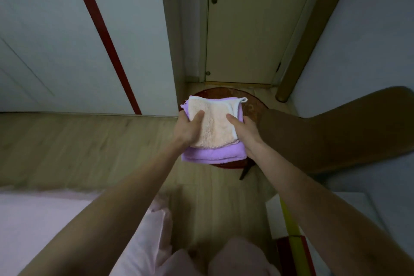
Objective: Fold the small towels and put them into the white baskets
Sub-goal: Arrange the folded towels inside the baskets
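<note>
Towel stack gripped at sides by left hand and right hand, above stool. Peach towel could be shed if stack tilted. Baskets not seen.

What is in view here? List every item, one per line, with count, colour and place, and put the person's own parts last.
peach towel: one, peach with a white edge, folded on top of the purple towel
purple towel: one, purple, folded, on the stool
stool: one, dark red-brown, round, in front of the door
door: one, cream, shut, far centre
wardrobe: one, white with a red stripe, left
bedding: pink, lower left
left hand: one, grips the stack's left side
right hand: one, grips the stack's right side
</note>
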`<state>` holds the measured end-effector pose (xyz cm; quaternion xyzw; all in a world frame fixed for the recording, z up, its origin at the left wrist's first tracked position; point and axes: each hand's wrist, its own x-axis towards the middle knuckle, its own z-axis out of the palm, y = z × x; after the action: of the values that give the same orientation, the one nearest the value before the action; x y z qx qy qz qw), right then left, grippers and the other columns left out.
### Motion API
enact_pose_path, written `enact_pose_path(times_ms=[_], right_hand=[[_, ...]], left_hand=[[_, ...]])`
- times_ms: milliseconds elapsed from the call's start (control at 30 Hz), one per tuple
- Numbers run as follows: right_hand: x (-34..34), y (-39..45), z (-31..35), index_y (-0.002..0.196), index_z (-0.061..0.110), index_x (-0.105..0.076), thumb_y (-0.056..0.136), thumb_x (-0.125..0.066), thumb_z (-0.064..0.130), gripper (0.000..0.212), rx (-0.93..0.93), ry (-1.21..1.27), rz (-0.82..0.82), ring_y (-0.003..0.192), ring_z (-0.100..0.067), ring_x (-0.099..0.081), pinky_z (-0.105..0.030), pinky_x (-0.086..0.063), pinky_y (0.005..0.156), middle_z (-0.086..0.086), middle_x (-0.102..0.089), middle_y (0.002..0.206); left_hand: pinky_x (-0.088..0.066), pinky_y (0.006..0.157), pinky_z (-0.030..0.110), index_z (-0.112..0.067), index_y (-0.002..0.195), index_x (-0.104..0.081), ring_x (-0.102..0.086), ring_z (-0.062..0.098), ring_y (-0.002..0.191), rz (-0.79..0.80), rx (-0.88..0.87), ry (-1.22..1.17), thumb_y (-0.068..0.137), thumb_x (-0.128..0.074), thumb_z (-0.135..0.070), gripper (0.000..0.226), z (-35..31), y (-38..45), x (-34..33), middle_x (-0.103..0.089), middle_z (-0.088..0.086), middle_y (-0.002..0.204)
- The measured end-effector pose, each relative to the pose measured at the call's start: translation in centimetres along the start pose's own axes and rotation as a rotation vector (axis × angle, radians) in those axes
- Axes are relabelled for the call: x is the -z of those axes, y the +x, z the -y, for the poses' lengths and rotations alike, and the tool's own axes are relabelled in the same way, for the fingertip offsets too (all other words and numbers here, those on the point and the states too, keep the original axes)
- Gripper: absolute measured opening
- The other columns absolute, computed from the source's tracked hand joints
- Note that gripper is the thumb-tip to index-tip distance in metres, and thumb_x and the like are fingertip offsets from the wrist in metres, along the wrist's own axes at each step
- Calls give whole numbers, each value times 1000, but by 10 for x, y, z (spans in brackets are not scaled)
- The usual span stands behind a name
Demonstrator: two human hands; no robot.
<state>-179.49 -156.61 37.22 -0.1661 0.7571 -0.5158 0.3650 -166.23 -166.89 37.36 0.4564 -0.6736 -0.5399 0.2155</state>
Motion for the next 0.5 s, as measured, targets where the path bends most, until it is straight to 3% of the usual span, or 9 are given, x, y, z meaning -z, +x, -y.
enact_pose_path(times_ms=[233, 333, 500], right_hand=[[-103, 160, 79, 132, 7, -47, 90, -61, 42, 57, 73, -126, 89, 107, -22, -59, -36, -50, 90, -9, -59, 123], [-174, 231, 114, 122, 7, -53, 89, -64, 38, 47, 123, -165, 192, 95, -18, -59, -28, -46, 73, -7, -62, 114], [-319, 304, 178, 119, 9, -53, 89, -64, 39, 43, 156, -261, 473, 92, -18, -60, -27, -47, 70, -5, -62, 109]], left_hand=[[-47, 95, 41, -8, 130, -44, -56, 27, 113, -139, 74, -18, 94, -51, -48, 55, 6, 166, 68, -58, 9, 123], [-47, 94, 37, -7, 129, -49, -58, 24, 112, -291, 118, -89, 93, -56, -42, 50, 16, 233, 115, -60, 6, 120], [-38, 82, 21, -10, 130, -49, -57, 16, 106, -551, 212, -161, 93, -57, -40, 48, 33, 304, 224, -59, 5, 120]])
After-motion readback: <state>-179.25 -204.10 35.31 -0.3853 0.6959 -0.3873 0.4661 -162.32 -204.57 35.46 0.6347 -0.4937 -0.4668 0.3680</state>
